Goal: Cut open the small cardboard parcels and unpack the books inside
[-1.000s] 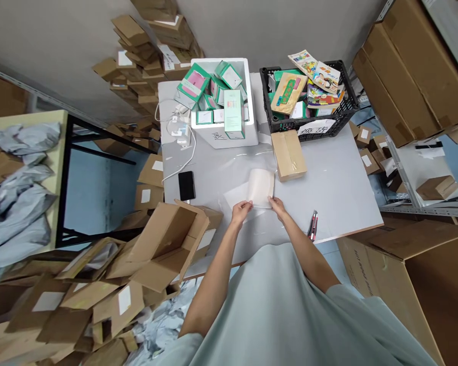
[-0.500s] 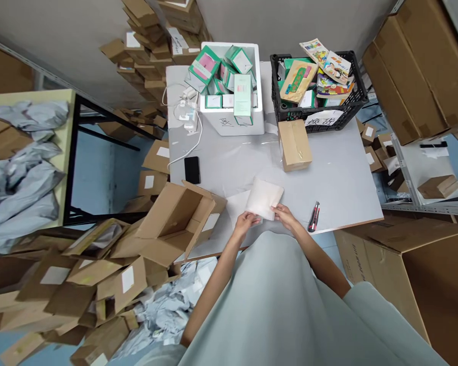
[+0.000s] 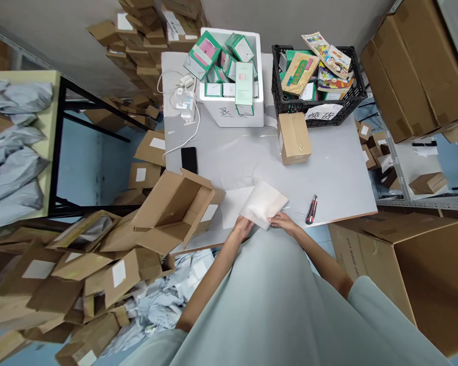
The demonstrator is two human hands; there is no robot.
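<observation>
Between my two hands is a flat, whitish, padded-looking packet [image 3: 264, 203], tilted above the front edge of the table [image 3: 339, 178]. My left hand [image 3: 244, 227] is closed on its lower left corner. At the lower right edge, my right hand [image 3: 283, 222] pinches it. What the packet contains cannot be seen. A white sheet [image 3: 234, 203] lies on the table just left of it. To the right of my right hand rests a red and black box cutter [image 3: 312, 209]. A closed cardboard box [image 3: 294, 140] sits beyond the packet.
At the back stand a white foam box [image 3: 236, 119] of green cartons and a black crate [image 3: 330, 114] holding booklets. A phone [image 3: 190, 160] and power strip [image 3: 189, 109] lie left. An opened carton [image 3: 168, 203] overlaps the table's left edge; a large carton [image 3: 366, 254] stands right.
The packet has been turned and drawn slightly toward my body, showing more of its face. Both hands have shifted a little lower with it. The whole view has shifted slightly.
</observation>
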